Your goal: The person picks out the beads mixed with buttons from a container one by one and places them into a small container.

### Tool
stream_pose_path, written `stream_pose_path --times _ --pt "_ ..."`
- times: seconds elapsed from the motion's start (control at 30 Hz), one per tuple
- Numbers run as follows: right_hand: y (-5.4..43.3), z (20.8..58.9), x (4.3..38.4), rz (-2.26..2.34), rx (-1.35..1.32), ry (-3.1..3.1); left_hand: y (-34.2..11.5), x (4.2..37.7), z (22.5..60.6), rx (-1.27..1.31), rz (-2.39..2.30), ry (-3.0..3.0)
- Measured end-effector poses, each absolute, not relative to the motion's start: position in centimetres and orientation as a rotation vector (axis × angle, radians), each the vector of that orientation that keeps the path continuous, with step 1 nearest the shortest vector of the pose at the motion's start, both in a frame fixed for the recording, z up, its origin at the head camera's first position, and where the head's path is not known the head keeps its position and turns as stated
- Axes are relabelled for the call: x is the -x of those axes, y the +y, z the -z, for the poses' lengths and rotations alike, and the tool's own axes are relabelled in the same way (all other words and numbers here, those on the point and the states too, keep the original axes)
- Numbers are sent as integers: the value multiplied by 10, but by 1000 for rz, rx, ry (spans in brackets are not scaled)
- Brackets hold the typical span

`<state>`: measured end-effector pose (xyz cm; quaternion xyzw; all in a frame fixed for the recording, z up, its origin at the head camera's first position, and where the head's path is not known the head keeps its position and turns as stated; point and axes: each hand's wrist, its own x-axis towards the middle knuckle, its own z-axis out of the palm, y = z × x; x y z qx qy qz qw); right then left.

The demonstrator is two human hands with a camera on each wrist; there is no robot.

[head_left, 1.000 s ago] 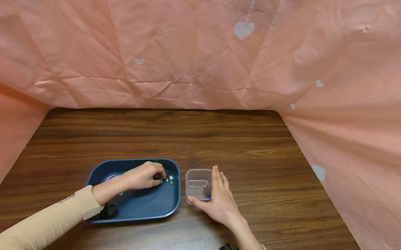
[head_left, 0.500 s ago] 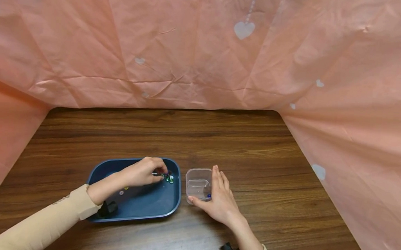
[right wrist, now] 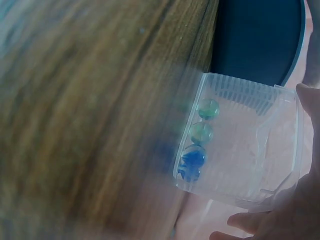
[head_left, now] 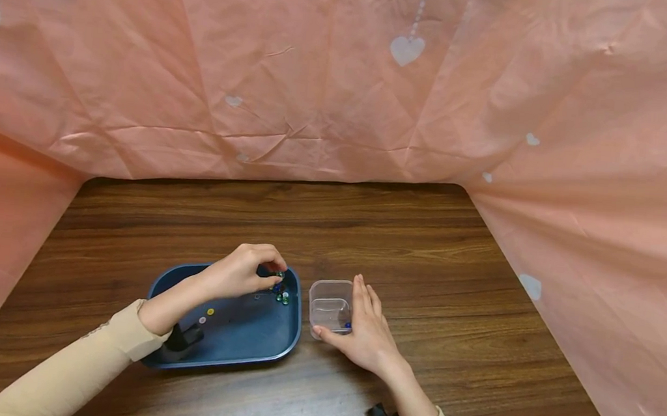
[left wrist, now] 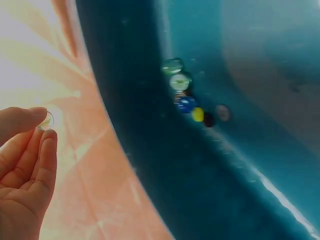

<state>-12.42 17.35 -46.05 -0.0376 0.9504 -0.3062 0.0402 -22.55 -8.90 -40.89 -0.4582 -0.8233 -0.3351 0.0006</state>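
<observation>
My left hand (head_left: 238,272) is raised over the far right corner of the blue tray (head_left: 239,361). Between thumb and fingertips it pinches a clear glass marble (left wrist: 47,121). Below it, several marbles (left wrist: 180,82), green and blue among them, cluster against the tray wall beside small yellow and dark pieces. My right hand (head_left: 363,334) rests against a clear plastic box (head_left: 330,287) to the right of the tray. Its fingers lie straight along the right side, the thumb at the near rim. Green marbles (right wrist: 202,133) and blue marbles (right wrist: 193,156) sit in the box.
A yellow button-like piece (head_left: 210,312) and a pale one (head_left: 202,320) lie in the tray's left part. The wooden table (head_left: 468,290) runs out to the right, and a pink curtain (head_left: 343,85) hangs around it.
My left hand has lifted away from the marble cluster, moving slightly up and right with a marble. The small pieces at left are now uncovered. My right hand and the box stay put.
</observation>
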Motion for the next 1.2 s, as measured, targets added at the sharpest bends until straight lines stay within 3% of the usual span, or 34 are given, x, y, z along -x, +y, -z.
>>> stream_pose_path --times 1.2 --pt "175 460 123 962 135 2884 -46 223 396 1626 1173 -2400"
